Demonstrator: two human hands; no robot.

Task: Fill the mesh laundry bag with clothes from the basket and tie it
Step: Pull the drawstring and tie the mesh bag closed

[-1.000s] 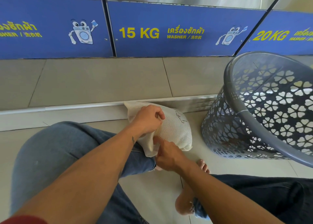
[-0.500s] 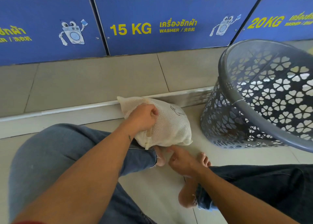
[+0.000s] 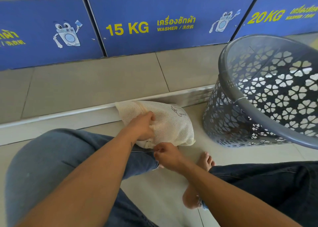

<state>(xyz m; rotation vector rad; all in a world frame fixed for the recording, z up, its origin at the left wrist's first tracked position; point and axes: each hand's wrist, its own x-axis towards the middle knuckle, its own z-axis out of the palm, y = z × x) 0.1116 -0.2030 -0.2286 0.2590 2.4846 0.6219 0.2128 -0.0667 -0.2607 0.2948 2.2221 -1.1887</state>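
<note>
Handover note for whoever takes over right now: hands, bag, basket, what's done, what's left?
Left hand grips the mesh laundry bag, which is stuffed and lying on the floor by the step.
Right hand pinches at the bag's near end, likely a drawstring; cord not visible.
Basket to the right, tilted, looks empty.
Done: filling. Left: tie it shut.

Cream mesh bag (dark line drawing); grey basket, flower cut-outs; blue panels, yellow lettering.

self-service laundromat, blue washer panels marked 15 kg and 20 kg, tiled floor
</note>
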